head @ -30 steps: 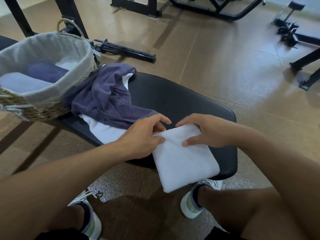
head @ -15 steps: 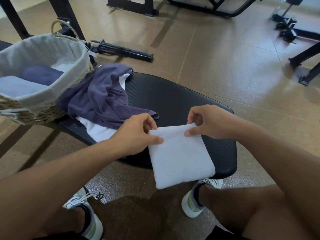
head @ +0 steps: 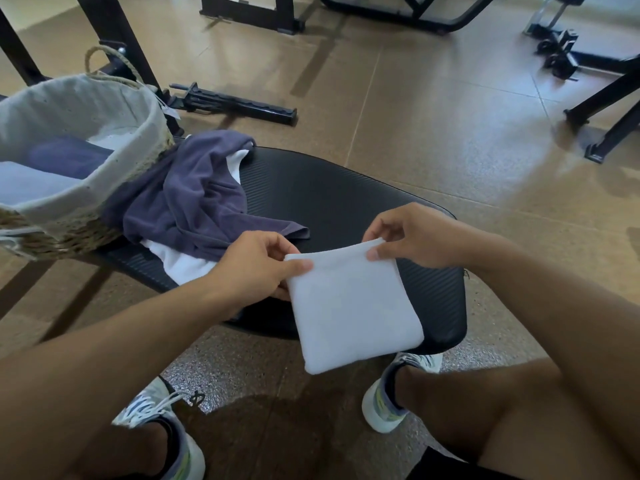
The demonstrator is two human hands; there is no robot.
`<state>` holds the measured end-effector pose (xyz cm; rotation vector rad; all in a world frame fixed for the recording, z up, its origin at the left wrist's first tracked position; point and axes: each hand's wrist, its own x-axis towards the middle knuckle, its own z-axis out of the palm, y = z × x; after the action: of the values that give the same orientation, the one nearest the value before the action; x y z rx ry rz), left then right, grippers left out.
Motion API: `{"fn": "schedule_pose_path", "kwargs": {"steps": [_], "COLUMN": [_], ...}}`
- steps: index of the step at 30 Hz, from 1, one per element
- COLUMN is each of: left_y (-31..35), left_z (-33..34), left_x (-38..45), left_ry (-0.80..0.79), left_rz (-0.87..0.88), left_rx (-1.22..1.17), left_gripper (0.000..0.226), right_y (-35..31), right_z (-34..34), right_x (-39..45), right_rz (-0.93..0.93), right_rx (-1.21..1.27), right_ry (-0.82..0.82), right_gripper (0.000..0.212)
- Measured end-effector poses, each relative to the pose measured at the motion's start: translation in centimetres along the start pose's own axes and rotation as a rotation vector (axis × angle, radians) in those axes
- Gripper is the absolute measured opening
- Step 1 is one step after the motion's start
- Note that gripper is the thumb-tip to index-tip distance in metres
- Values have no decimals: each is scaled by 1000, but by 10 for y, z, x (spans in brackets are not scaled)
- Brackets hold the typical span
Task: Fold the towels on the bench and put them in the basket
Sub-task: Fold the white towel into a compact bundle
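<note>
Head view: my left hand [head: 258, 268] pinches the far-left corner of the folded white towel [head: 351, 306]; my right hand [head: 412, 235] pinches its far-right corner. Towel's near edge overhangs the black bench [head: 346, 192]. Purple towel [head: 194, 202] lies crumpled over another white one, touching the basket [head: 114, 168], which apparently holds folded towels.

- My left hand's fingers [head: 273, 292] curl under the folded white towel [head: 349, 306], out of sight.
- The woven basket with grey cloth lining [head: 114, 174] runs off the picture's left edge; the towels inside are partly hidden by its wall.
- A crumpled white towel [head: 183, 265] lies mostly buried under the purple towel [head: 194, 206] on the black padded bench [head: 329, 192].
</note>
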<state>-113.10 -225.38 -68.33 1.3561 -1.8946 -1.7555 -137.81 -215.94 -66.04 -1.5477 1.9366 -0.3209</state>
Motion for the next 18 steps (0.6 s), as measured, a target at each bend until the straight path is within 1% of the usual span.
{"fn": "schedule_pose_path", "kwargs": {"steps": [3,5,7,10,12,14,18], "left_y": [-5,-5,-3,3,7,5,6], "left_z": [0,0,-2,-3,-1,-1,-5], "left_x": [7,8,8,5,4,5,4], "left_ry": [81,109,119,65,14,-8,-76], "left_rz": [104,147,151,96,62,50,124], "left_rx": [276,461,605,697,734,705,490], "left_gripper": [16,18,28,45,50,49,46], "right_y": [4,4,1,-4,-7,-13,-23], "right_z": [8,8,5,3,6,8,7], "right_x": [12,15,16,14,13,13,11], "right_rz": [20,35,34,15,23,32,-8], "right_rx": [-63,-100,-178,-200,-216,-243,-261], "right_ry": [-26,-38,-80,-187,-231,-251,-249], "right_gripper": [14,23,32,40,48,53,47]}}
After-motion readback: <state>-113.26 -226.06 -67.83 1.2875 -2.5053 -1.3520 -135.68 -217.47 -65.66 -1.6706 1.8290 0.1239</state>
